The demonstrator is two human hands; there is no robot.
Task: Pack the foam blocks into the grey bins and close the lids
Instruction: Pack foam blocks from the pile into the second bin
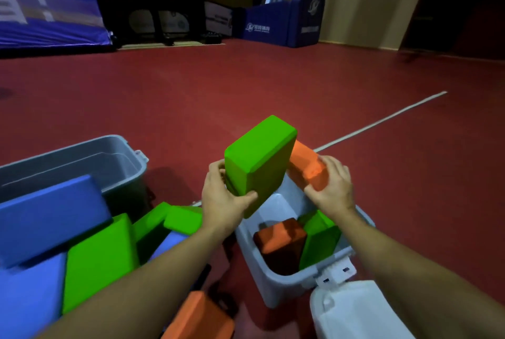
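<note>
green block in hand [259, 161]: big foam brick, tilted, held up over the near grey bin, lower end dipping toward the opening
left hand [222, 202]: wrapped round the bottom corner of that green block, thumb across the front face, fingers round the back
right hand [332, 187]: gripping an orange block [310, 166] at the bin's far rim, fingers curled over the top of it
near grey bin [273, 284]: on the floor, open, with an orange block [281, 237] and a green one [318, 240] standing inside side by side
white lid [358, 311]: hinged back off the bin's near edge, lying open
left side: second grey bin [82, 158], open, a blue block [52, 215] leaning over its rim; more green blocks [101, 259] piled in front
bottom edge: another orange block [199, 316] on the floor
floor [273, 87]: red, with a white line [382, 121] across it
</note>
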